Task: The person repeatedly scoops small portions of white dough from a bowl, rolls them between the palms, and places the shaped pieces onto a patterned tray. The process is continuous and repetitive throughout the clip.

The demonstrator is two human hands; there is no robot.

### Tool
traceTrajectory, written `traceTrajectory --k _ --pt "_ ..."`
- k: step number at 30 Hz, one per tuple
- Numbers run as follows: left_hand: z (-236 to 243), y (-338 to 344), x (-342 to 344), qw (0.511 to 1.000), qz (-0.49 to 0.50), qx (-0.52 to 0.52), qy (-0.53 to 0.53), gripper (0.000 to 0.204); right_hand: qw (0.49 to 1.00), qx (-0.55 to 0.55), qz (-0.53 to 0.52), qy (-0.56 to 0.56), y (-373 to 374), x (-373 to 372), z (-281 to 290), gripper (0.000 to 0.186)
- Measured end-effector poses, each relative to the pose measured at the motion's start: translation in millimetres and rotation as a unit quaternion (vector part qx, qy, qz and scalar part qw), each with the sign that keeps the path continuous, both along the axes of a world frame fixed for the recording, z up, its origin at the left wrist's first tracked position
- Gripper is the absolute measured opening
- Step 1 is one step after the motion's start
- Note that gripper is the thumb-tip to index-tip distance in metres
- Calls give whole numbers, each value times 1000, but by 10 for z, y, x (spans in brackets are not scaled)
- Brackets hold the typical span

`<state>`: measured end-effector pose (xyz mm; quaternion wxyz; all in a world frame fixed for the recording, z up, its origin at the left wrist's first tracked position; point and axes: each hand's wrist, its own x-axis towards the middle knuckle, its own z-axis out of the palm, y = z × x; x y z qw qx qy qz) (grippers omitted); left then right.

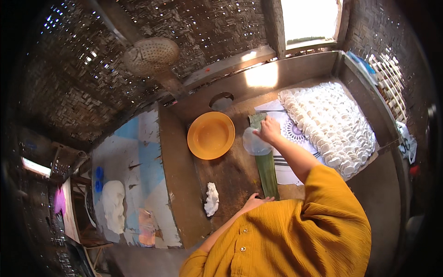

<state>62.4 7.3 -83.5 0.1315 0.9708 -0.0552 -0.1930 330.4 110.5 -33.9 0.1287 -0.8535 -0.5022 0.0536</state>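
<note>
Green leaf strip [266, 168] lies lengthwise at frame centre on the wooden surface [235, 171]. The left hand [256, 201] presses its near end, fingers flat and holding nothing; the right hand [268, 129] closes on one pale disc [255, 143] at the far end. Risks: the thin disc could tear or slip off the narrow leaf. Count: one leaf, one orange plate [211, 135], one dough lump [212, 199], discs in the heap [330, 122] too many to count.

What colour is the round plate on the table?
The plate is orange-yellow, plain, with no pattern; the head view shows it.
</note>
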Motion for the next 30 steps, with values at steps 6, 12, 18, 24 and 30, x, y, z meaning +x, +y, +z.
traceTrajectory --k 6,12,18,24,30 --pt "180 -82 151 534 527 -619 -233 83 841 -24 4 541 -933 -247 228 56" --pt "393 316 114 624 655 -400 -148 78 871 -71 -90 478 -1538 -51 371 58" --pt "790 152 330 859 326 -11 -394 61 894 -102 76 429 -1665 -321 548 63" --pt "1092 111 334 798 347 -95 -483 26 806 13 43 590 -1543 -650 664 70" --pt "1094 149 179 487 558 -562 -368 31 437 52 -11 898 -1520 -833 645 71"
